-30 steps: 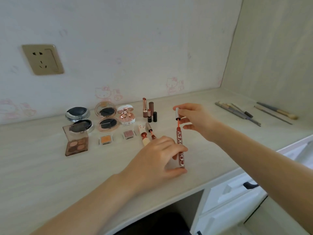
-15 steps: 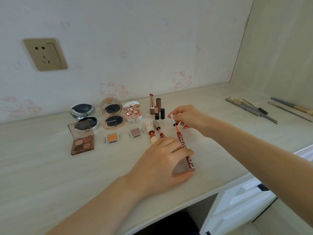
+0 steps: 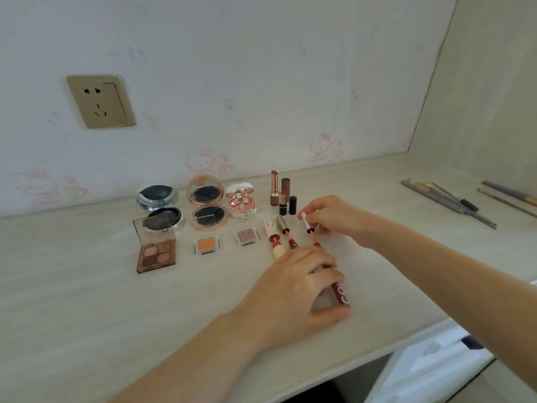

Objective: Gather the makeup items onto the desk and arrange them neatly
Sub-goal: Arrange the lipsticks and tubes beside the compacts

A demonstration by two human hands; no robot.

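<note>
While the left hand (image 3: 293, 289) curls round the dark red lip-gloss tube with white lettering (image 3: 340, 293), low over the pale wood-grain desk (image 3: 87, 286), the right hand (image 3: 334, 218) pinches its white-capped applicator wand (image 3: 308, 228). Item: gloss, open, third in a row beside two similar open lip tints (image 3: 283, 237). Advice: lay tube and wand parallel to neighbours, ends level, possibly touching desk already.

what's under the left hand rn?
Under the left hand is the dark red lip gloss tube, gripped, its lower end showing. The tube's middle and the desk beneath the palm are covered.
</note>
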